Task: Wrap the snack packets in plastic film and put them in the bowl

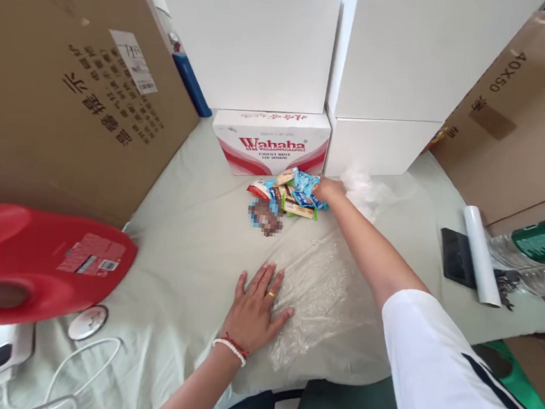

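A small pile of wrapped snacks [283, 194] lies on the cloth-covered table, in blue, green-and-cream and red-and-white wrappers. At the pile's right end, my right hand [330, 191] has its fingers closed on a blue snack packet [307, 183]; the fingertips are partly hidden. My left hand [253, 312] rests flat, palm down, nearer to me, with the fingers stretched out and nothing held. Beside its thumb a clear plastic bag [316, 299] is spread over the cloth. Another crumpled clear bag [363, 187] sits just beyond my right hand.
A Wahaba-lettered water carton [271, 146] and white boxes [393, 55] stand behind the pile. Cardboard boxes [54, 113] flank both sides. A red plastic jug [40, 266] lies at left, while a white roll [482, 257] and plastic bottles [539, 240] are at right.
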Tool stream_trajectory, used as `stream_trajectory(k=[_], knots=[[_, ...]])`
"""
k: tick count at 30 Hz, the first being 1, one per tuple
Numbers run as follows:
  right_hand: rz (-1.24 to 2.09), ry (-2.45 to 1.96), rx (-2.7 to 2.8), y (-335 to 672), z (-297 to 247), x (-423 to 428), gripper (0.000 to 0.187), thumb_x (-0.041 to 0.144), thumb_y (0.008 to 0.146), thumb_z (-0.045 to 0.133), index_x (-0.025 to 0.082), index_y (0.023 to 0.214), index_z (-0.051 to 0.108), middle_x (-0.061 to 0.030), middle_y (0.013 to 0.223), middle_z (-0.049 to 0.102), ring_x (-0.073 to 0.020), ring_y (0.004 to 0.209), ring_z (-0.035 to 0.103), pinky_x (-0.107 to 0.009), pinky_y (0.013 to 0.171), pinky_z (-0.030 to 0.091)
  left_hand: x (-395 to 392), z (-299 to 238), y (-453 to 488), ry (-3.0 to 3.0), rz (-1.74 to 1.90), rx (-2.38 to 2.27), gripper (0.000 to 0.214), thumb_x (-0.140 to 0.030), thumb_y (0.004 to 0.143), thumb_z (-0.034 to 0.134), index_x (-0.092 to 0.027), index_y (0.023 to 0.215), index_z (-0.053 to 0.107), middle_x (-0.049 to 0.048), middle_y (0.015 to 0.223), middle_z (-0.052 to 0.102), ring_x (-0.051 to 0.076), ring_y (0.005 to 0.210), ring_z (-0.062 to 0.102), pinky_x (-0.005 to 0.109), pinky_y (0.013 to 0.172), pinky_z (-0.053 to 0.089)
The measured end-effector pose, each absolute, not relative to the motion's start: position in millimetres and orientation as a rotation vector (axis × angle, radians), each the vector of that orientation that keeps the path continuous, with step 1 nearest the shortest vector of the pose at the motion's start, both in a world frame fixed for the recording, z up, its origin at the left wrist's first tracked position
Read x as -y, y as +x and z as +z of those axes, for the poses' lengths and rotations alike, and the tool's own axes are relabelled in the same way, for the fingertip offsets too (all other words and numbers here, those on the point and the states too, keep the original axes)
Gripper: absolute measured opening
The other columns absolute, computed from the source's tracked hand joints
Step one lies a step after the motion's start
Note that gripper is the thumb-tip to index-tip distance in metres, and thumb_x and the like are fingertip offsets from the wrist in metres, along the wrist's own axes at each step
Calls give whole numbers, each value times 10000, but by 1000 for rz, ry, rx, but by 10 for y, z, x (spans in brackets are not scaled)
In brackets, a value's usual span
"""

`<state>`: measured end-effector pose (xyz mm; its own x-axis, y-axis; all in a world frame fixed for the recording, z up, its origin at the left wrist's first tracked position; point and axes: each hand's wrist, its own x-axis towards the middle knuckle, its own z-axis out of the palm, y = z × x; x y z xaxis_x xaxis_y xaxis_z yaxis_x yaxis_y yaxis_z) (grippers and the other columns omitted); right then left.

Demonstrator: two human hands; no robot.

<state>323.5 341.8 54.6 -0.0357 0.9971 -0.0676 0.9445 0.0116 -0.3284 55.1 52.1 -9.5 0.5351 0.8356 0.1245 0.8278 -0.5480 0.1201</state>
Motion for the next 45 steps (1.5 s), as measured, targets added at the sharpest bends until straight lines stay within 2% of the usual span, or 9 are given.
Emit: stream_trajectory(k=[5, 11, 16, 20, 26, 30, 36, 40, 45], knots=[[364, -2375, 1835, 3198, 491, -3142, 491, 407, 943, 640, 194, 1384, 600, -226, 1337, 657, -418, 1351, 525, -617, 1095, 403, -528, -121, 529, 2701, 292, -1489, 862, -690, 993, 423, -130, 1643, 340, 195, 1679, 384, 353, 1549, 386, 618, 1292, 111], [310, -2088, 2039, 3164, 703, -2669, 607, 283, 973, 632, 183, 1530, 414, -201, 1383, 582, -338, 1163, 644, -420, 985, 502, -541, -167, 535, 2707, 325, -1473, 957, -738, 976, 412, -100, 1670, 248, 223, 1656, 413, 369, 1535, 406, 625, 1288, 123], [89, -1853, 2033, 3643, 1026, -1801, 361, 260, 1007, 502, 205, 1354, 581, -150, 1338, 567, -304, 1147, 621, -393, 957, 501, -519, -117, 568, 2642, 301, -1511, 1016, -762, 959, 409, -63, 1670, 216, 255, 1662, 388, 379, 1560, 360, 628, 1286, 132], [-144, -2097, 1757, 4255, 982, -941, 384, 356, 1026, 440, 189, 1342, 581, -201, 1294, 596, -358, 1214, 587, -459, 974, 497, -514, -91, 581, 2636, 236, -1495, 1032, -786, 943, 411, -58, 1658, 256, 257, 1705, 293, 385, 1593, 286, 647, 1281, 135], [142, -2490, 1890, 4707, 438, -258, 336, 365, 995, 451, 220, 1247, 619, -209, 1098, 699, -389, 1031, 676, -460, 787, 511, -505, -59, 649, 2613, 146, -1556, 1037, -804, 922, 423, -64, 1641, 318, 269, 1721, 234, 439, 1614, 186, 725, 1253, 91], [165, -2507, 1797, 4643, 606, -364, 312, 362, 999, 449, 214, 1224, 606, -199, 1036, 724, -377, 977, 696, -432, 744, 496, -503, -34, 674, 2583, 119, -1560, 1031, -819, 917, 407, -102, 1652, 311, 240, 1736, 217, 444, 1618, 155, 737, 1249, 53], [287, -1715, 2202, 3687, 804, -601, 369, 372, 1060, 373, 201, 1290, 605, -166, 1233, 698, -297, 1138, 642, -425, 974, 508, -507, -42, 672, 2581, 114, -1564, 1035, -827, 928, 367, -90, 1652, 302, 248, 1736, 211, 434, 1620, 153, 728, 1249, 42], [237, -1375, 2588, 3159, 489, -452, 404, 284, 1053, 378, 206, 1345, 646, -165, 1487, 591, -323, 1414, 480, -558, 1212, 325, -487, -51, 668, 2618, 114, -1579, 1024, -822, 924, 388, -103, 1649, 312, 250, 1729, 234, 439, 1612, 179, 739, 1240, 71], [402, -1275, 2637, 3229, 306, -378, 612, 543, 1008, 517, 280, 1560, 493, -135, 1639, 448, -329, 1531, 366, -614, 1264, 248, -493, -68, 657, 2638, 106, -1580, 981, -797, 930, 409, -131, 1645, 329, 232, 1726, 263, 427, 1607, 203, 732, 1242, 109]])
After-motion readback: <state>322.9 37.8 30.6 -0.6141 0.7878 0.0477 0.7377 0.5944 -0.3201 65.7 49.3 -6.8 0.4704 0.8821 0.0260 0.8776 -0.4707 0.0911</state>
